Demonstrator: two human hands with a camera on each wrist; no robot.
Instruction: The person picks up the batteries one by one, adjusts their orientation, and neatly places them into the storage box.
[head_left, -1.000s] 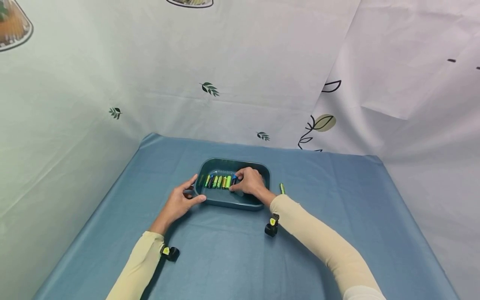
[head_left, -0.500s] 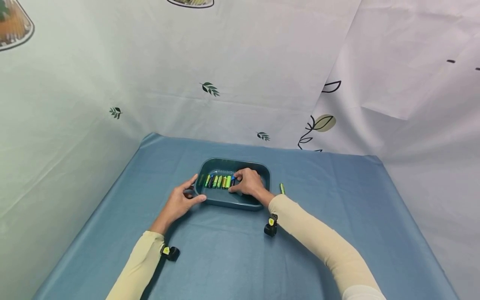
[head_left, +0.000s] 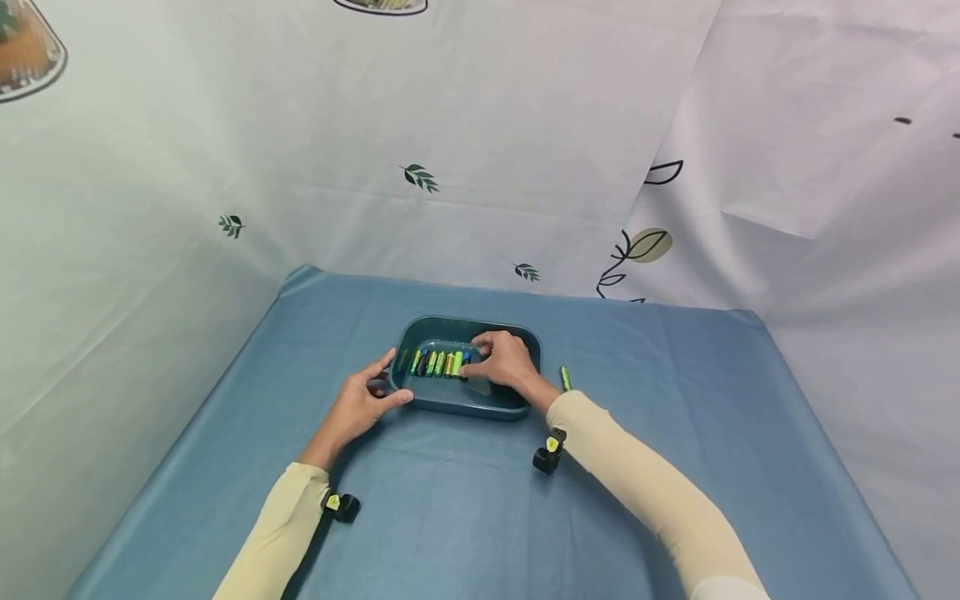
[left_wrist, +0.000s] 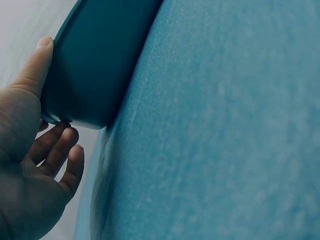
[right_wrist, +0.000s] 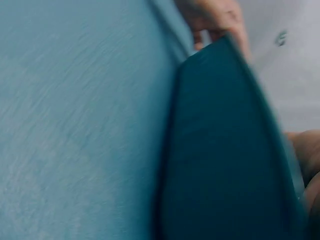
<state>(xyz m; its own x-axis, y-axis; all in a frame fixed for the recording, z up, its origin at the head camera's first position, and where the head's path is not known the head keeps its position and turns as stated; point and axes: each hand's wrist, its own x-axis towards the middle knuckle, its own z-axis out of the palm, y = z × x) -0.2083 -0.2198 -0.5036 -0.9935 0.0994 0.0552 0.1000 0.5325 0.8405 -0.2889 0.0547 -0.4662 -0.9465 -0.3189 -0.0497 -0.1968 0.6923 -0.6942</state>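
A row of several small batteries (head_left: 439, 364) lies side by side in the left part of a dark teal tray (head_left: 457, 409). My left hand (head_left: 360, 407) holds the tray's left end. In the left wrist view its thumb (left_wrist: 42, 55) presses on the rim, and its bent fingers are against the end wall. My right hand (head_left: 506, 360) is inside the tray at the right end of the row. Its thumb is at the blue-and-black battery (head_left: 467, 360), and the index finger is spread apart from it. The right wrist view shows this hand only partly, behind the tray wall.
A single green battery (head_left: 565, 377) lies on the blue cloth (head_left: 450, 500), right of the tray and close to the right forearm. White patterned sheets (head_left: 480, 225) hang behind and beside the table. Each forearm carries a small black wrist camera (head_left: 547, 454).
The blue-and-black battery has settled against the row's right end. My right hand has loosened from it and shifted slightly right and up. The left hand and tray stay put.
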